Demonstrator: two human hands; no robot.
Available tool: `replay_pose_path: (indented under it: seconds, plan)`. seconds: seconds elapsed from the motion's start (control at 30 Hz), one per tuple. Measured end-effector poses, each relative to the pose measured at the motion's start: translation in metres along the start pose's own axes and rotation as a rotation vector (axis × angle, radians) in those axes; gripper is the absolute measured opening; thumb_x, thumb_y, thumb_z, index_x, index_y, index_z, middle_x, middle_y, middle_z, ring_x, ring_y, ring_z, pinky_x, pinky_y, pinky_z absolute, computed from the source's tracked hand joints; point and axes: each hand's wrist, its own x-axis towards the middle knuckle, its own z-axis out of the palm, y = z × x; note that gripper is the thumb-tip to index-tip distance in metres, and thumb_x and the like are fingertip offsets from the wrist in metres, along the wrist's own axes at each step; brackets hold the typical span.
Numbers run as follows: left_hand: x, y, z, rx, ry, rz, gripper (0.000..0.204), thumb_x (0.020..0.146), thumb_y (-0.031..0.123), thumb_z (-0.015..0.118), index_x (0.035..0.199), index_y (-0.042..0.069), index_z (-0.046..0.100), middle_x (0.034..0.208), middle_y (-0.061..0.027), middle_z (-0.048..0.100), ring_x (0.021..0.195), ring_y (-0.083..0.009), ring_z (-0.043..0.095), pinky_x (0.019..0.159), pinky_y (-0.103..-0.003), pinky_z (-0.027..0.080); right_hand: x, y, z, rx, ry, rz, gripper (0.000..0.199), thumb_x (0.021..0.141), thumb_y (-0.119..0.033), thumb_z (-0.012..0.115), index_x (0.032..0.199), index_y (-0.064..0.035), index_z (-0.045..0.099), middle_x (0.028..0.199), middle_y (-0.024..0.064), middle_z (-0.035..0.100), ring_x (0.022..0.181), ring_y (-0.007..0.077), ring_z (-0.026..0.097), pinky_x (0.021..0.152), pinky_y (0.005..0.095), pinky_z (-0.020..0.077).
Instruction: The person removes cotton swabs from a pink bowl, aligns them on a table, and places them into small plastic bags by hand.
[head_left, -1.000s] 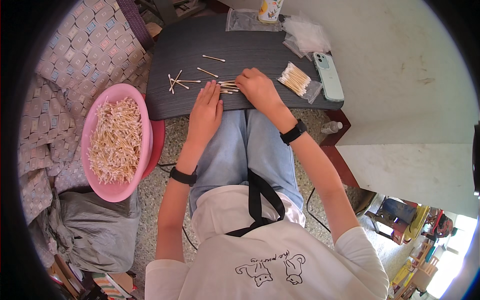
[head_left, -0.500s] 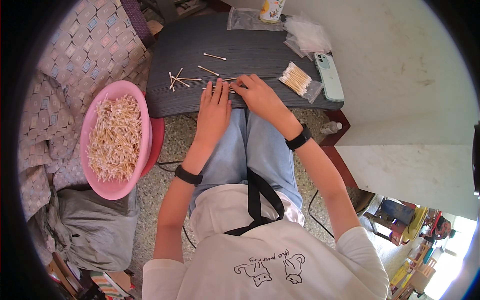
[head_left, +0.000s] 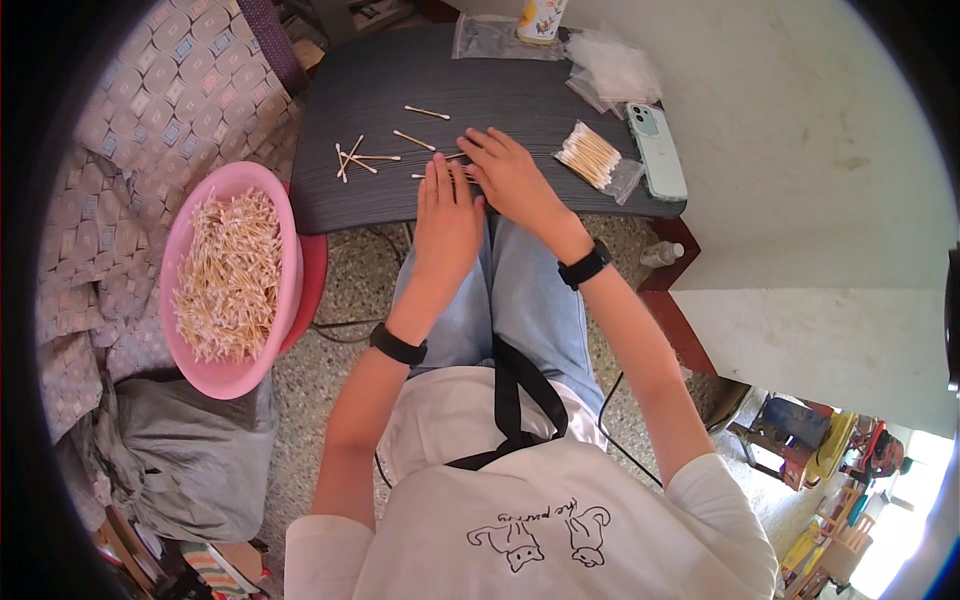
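My left hand lies palm down at the front edge of the dark table, its fingers stretched out over a few cotton swabs that show partly beneath them. Beside it, my right hand is also palm down with fingers extended, close to another swab. Its thumb is near the left fingers. Farther left, several swabs lie crossed. Two single swabs rest beyond the hands, a nearer one and a farther one. A bundle of swabs in a small clear bag sits to the right.
A pink basin heaped with loose swabs stands left of the table. A phone lies at the right edge. Clear plastic bags and a printed cup are at the back. A pale wall borders the right side.
My left hand has shifted slightly right and my right hand's fingers have straightened and moved a little forward and left. The loose swabs outside my hands look unchanged.
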Motion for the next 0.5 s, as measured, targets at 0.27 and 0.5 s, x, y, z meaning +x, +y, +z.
replay_pose_path:
  seconds: [0.27,0.5]
  plan:
    - [0.004,-0.031,-0.015,0.007,0.095,-0.12,0.057,0.094,0.022,0.05,0.138,-0.008,0.032,0.143,-0.0298,0.034,0.135,-0.0414,0.032,0.112,-0.048,0.024,-0.011,0.0,-0.007,0.303,-0.021,0.109,0.033,0.089,-0.002,0.051,0.121,0.0007,0.058,0.129,0.0173,0.054,0.124,0.0379,0.046,0.105,0.0435,0.0369]
    - [0.01,-0.028,-0.004,-0.196,0.067,-0.015,0.05,0.094,0.015,0.047,0.136,-0.009,0.034,0.141,-0.0274,0.038,0.132,-0.0369,0.038,0.112,-0.044,0.028,-0.015,-0.019,0.021,0.169,0.047,0.048,0.04,0.09,0.001,0.046,0.13,0.003,0.048,0.13,0.0238,0.051,0.127,0.0396,0.042,0.107,0.0439,0.034]
